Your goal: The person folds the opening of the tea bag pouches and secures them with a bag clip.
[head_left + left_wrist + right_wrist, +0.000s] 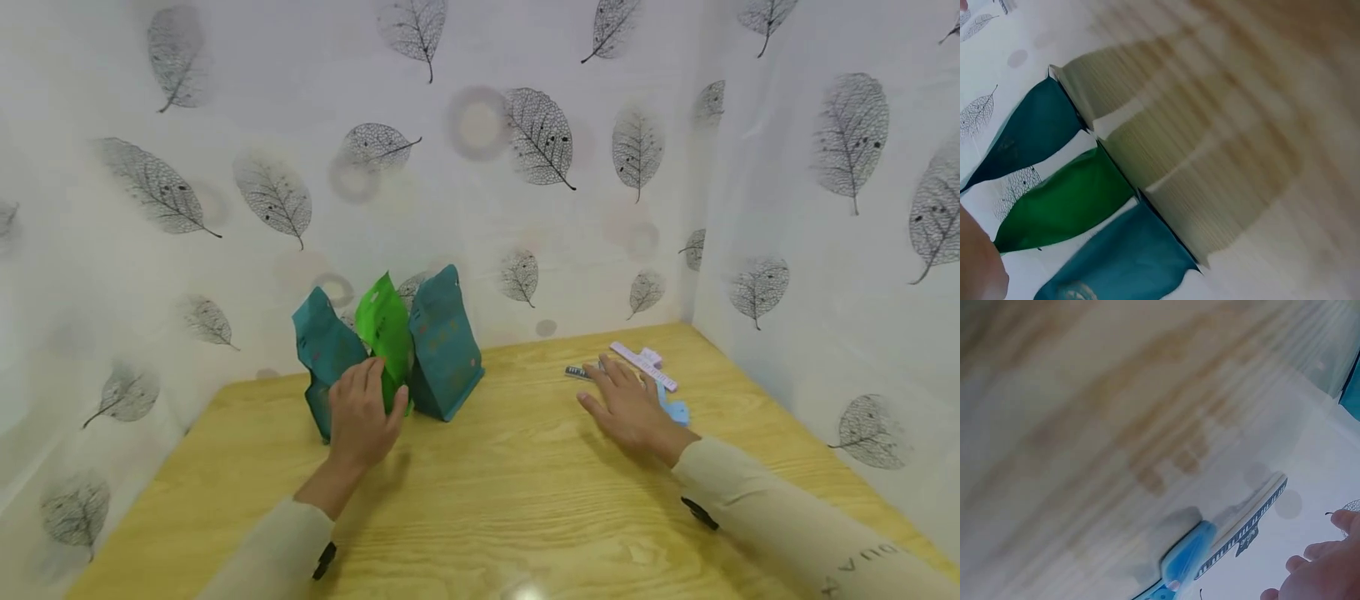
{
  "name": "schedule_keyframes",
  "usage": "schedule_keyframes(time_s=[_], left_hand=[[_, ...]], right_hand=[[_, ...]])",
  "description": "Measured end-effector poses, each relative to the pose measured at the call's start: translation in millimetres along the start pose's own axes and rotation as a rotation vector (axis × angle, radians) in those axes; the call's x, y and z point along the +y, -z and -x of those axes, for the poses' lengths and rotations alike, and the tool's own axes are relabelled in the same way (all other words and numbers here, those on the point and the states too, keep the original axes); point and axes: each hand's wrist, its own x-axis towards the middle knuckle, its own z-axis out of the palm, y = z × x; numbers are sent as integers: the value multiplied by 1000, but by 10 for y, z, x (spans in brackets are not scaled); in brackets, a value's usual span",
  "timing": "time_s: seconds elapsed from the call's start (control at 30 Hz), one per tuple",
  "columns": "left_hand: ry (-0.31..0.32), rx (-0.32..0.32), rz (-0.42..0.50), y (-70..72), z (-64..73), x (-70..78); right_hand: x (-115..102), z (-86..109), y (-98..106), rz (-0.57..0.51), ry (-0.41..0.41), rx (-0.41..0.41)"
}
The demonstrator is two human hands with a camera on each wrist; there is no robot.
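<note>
Three stand-up pouches are lined up at the back left of the table: a teal pouch [324, 333], a bright green pouch [386, 321] and another teal pouch [447, 354]. My left hand [365, 410] hovers just in front of the green and left teal ones, fingers relaxed, overlapping them in the head view. Over small plastic pieces on the right, my right hand [628, 407] is spread with nothing gripped. Beside its fingers show a dark strip with a piano-key pattern [577, 372], a lilac strip [639, 363] and a light-blue piece [678, 412], partly hidden.
The wood-grain table [480, 508] ends against a white wall covering [480, 208] printed with leaves, behind and at both sides. Bare tabletop lies between the pouches and the small pieces.
</note>
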Motion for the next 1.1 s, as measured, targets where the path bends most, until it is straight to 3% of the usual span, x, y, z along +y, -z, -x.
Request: schedule_keyframes(time_s=[0.17,0.37,0.53,0.73,0.9,1.1], left_hand=[[-6,-54,21,-217,-79,175],[-5,-166,-3,-448,-172,395],[53,-216,-33,-373,-154,275],[100,-220,-60,-261,-84,120],[97,-189,-105,-325,-85,124],[55,-152,-153,-388,-104,138]], right_hand=[[28,28,61,25,-11,-1],[43,64,148,35,-5,15],[-169,-50,-16,5,33,50],[-375,-151,-181,-33,54,33],[-393,-140,-190,-22,32,23],[-485,-166,-203,-20,68,11]])
